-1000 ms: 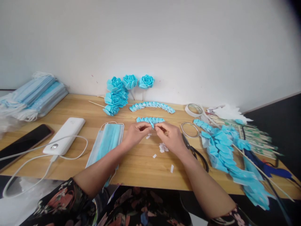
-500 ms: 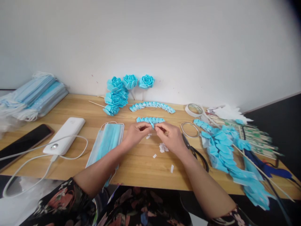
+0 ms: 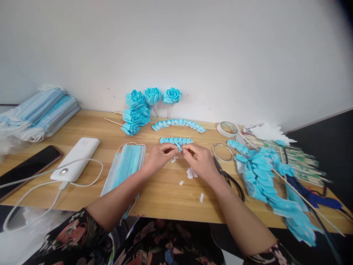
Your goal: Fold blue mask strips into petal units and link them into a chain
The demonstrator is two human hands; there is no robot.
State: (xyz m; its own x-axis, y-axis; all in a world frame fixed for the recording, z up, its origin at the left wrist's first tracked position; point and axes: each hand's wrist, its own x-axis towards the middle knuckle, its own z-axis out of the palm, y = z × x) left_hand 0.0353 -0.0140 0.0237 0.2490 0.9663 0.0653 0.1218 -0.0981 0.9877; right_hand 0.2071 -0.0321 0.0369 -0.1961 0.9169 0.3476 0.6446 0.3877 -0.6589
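Note:
Over the middle of the table, my left hand and my right hand meet fingertip to fingertip. Pinched between them is a small folded piece of blue mask fabric; both hands are closed on it. Just behind the fingers lies a short row of folded blue pieces, partly hidden by the hands. Farther back, a longer curved row of blue folded pieces rests on the table. Small white strips are scattered in front of and under my right hand.
Blue fabric roses stand at the wall. To the left are a face mask, a white power bank, a phone and stacked masks. Rightward lie tape rolls, scissors, blue fabric and a blue glue gun.
The small blue piece between my fingertips has shifted very slightly. Both hands stay in nearly the same place, and the other things on the table have not moved.

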